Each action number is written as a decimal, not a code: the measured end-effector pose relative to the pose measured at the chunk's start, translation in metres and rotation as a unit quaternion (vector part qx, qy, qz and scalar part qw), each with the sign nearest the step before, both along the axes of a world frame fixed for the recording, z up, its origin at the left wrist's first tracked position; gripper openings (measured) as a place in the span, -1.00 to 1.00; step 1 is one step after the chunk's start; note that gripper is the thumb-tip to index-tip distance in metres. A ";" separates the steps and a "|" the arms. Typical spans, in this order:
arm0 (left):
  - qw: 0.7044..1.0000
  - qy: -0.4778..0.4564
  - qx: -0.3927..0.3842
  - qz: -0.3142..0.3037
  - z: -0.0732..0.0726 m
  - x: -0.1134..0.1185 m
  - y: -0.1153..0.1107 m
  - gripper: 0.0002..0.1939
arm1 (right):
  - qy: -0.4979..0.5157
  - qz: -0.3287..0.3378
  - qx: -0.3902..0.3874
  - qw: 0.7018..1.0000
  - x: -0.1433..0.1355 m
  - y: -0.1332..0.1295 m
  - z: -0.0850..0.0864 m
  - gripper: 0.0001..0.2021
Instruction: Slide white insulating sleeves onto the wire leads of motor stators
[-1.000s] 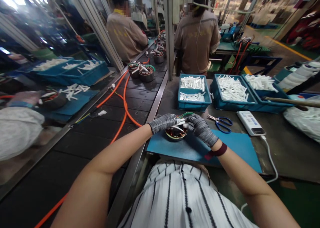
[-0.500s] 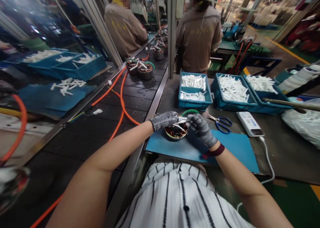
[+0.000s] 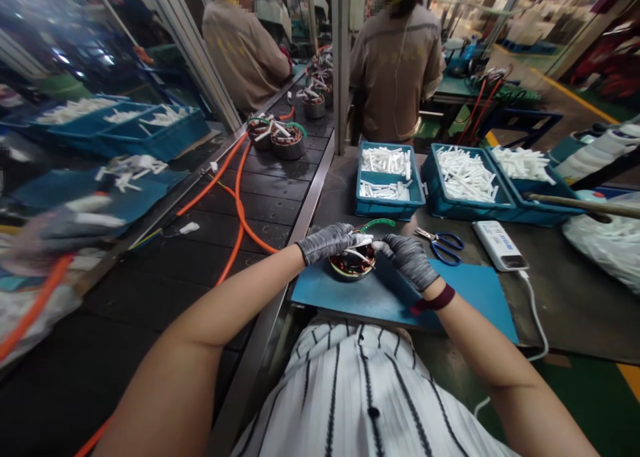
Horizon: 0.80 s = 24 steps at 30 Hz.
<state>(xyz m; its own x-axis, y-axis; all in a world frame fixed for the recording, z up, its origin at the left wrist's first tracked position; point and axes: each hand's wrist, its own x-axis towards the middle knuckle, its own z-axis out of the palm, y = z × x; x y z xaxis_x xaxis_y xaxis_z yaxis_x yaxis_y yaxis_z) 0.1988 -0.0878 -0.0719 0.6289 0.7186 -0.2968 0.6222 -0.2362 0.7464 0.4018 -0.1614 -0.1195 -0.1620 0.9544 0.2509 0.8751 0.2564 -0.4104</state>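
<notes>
Grey knit wraps the left hand (image 3: 327,242) and the right hand (image 3: 404,260), probably to spare the skin from wire while leaving enough feel for fine work. Under the fingers sits the stator (image 3: 351,271), on its flat side with the windings facing up, likely so both hands can meet over it from opposite sides. The left fingers are curled around white tubes (image 3: 361,245) at its top, seemingly steadying them; the right fingertips are bunched against the tubes' other end, though I cannot tell whether they pinch anything. A green sleeve (image 3: 379,224) arches just beyond the fingertips. Beneath everything, the mat (image 3: 460,293) spreads to the right of the fingers, perhaps guarding bench and stator alike. Farther out, past the fingertips, stand bins (image 3: 387,208) of loose tubes (image 3: 463,175), apparently set there for a short reach. Scissors (image 3: 447,249) lie just right of the right fingers, handles turned away from them, ready for that hand, I would judge. Left of the left fingers runs the belt (image 3: 200,260), with more stators (image 3: 287,149) standing farther up it, clear of the working spot.
</notes>
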 end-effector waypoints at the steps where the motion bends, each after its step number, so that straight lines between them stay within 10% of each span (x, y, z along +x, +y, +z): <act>1: 1.000 0.001 0.005 -0.003 -0.002 -0.001 0.000 -0.60 | 0.049 0.003 -0.025 0.998 0.002 -0.002 -0.001 -0.66; 11: 0.996 0.010 0.055 0.065 -0.011 -0.003 0.001 -0.62 | 0.427 0.081 -0.133 0.891 0.011 -0.004 0.001 -0.68; 18: 0.954 0.123 0.231 0.148 -0.004 -0.009 -0.020 -0.34 | 0.446 0.120 -0.186 0.867 0.003 0.009 0.001 -0.67; 21: 0.909 0.141 0.378 0.102 0.002 -0.008 -0.041 -0.54 | 0.411 0.148 -0.181 0.881 0.002 0.012 0.004 -0.69; 24: 0.910 0.215 0.353 0.023 0.006 -0.003 -0.053 -0.65 | 0.384 0.188 -0.196 0.883 0.001 0.014 0.011 -0.69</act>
